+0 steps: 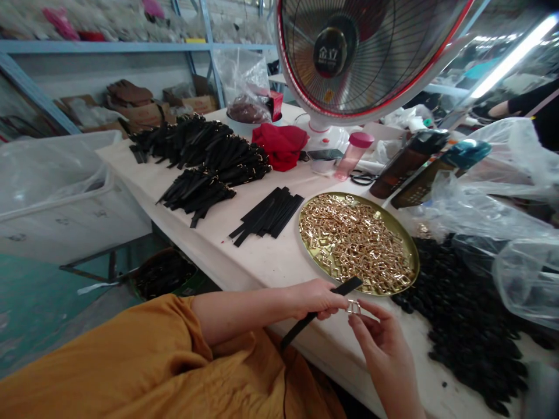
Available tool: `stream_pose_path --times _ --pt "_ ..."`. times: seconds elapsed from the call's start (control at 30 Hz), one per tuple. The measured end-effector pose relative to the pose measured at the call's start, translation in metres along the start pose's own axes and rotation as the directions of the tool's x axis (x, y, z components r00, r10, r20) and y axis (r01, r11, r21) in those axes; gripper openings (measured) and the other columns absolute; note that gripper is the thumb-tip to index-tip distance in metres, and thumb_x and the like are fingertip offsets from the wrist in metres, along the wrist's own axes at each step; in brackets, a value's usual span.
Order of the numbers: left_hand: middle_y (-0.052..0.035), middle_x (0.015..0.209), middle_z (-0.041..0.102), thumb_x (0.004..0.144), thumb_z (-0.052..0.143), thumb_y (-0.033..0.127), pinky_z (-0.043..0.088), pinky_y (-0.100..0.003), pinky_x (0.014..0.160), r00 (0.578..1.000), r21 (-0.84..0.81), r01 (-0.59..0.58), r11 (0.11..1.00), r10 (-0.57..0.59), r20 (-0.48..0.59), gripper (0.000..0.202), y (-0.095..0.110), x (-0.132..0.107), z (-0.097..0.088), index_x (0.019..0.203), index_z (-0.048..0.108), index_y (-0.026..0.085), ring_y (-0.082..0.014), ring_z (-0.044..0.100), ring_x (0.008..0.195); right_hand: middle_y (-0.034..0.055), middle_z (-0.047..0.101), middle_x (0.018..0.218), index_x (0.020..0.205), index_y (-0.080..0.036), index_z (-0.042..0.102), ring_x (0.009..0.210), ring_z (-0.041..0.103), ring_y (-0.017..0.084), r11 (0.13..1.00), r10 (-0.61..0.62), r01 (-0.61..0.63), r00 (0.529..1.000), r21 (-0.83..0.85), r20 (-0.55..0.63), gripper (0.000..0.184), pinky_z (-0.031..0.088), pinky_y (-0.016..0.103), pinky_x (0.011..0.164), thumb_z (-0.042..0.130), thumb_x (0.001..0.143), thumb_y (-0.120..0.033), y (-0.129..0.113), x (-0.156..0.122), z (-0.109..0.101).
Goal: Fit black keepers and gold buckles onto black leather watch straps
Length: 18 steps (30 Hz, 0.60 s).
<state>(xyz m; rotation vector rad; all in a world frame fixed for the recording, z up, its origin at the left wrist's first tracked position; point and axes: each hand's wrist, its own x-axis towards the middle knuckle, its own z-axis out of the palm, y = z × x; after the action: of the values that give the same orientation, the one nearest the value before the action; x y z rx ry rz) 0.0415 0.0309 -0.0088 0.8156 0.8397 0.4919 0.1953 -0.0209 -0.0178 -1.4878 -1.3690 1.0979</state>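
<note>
My left hand (321, 298) is closed around a black strap (301, 330), whose one end sticks out past the fingers and whose other end hangs below. Between the thumb and fingers of my right hand (379, 340) is a small gold buckle (353, 307), held up close to my left fingertips. Whether the strap passes through the buckle cannot be made out. Just beyond both hands lies a round gold tray (416, 279) heaped with gold buckles (358, 241). A small stack of flat black straps (268, 215) rests on the table left of the tray.
Piles of black straps with gold buckles (205, 142) cover the table's far left. Small black pieces (471, 331) spread at the right beside clear plastic bags (528, 279). A fan (332, 58), red cloth (279, 145), pink-lidded bottle (354, 154) and scissors (363, 178) stand or lie behind.
</note>
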Motion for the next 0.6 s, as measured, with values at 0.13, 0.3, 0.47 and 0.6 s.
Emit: stream_pose_path --times 0.13,0.3,0.47,0.6 --pt "0.0079 0.046 0.034 0.069 0.053 0.027 0.023 -0.017 0.038 0.999 0.406 -0.027 0.913 0.043 -0.030 0.013 0.010 -0.009 -0.001 0.066 0.044 0.017 -0.0047 0.031 0.039 0.0016 0.062 0.076 0.094 -0.019 0.055 0.067 0.058 0.017 0.993 0.090 -0.093 0.995 0.079 0.038 0.032 0.047 0.032 0.064 0.065 0.069 -0.038 0.003 0.001 0.000" --pt "0.0072 0.052 0.037 0.080 0.043 0.038 0.030 -0.017 0.043 0.998 0.460 -0.062 0.886 0.058 0.024 0.024 0.014 -0.015 -0.002 0.083 0.048 0.015 -0.0057 0.036 0.043 -0.0009 0.062 0.073 0.089 -0.020 0.060 0.066 0.058 0.014 0.956 0.220 -0.202 0.973 0.213 -0.068 0.030 0.048 0.030 0.066 0.068 0.067 -0.037 0.008 0.002 0.002" --pt "0.0027 0.060 0.048 0.086 0.033 0.038 0.031 -0.019 0.051 0.983 0.756 -0.123 0.643 0.186 0.002 0.030 0.005 -0.023 -0.005 0.090 0.055 0.018 -0.0088 0.043 0.054 -0.0036 0.063 0.080 0.085 -0.024 0.061 0.059 0.057 0.007 0.725 0.432 -0.296 0.898 0.622 -0.077 0.028 0.051 0.021 0.060 0.073 0.062 -0.033 0.011 0.004 0.005" --pt "-0.0010 0.069 0.056 0.085 0.035 0.039 0.030 -0.021 0.054 0.958 0.896 -0.187 0.403 0.277 0.076 0.029 0.002 -0.028 0.000 0.081 0.057 0.019 -0.0126 0.047 0.062 -0.0037 0.064 0.080 0.082 -0.023 0.062 0.058 0.057 0.006 0.613 0.512 -0.379 0.859 0.693 0.017 0.028 0.050 0.018 0.058 0.076 0.058 -0.030 0.007 -0.003 0.016"
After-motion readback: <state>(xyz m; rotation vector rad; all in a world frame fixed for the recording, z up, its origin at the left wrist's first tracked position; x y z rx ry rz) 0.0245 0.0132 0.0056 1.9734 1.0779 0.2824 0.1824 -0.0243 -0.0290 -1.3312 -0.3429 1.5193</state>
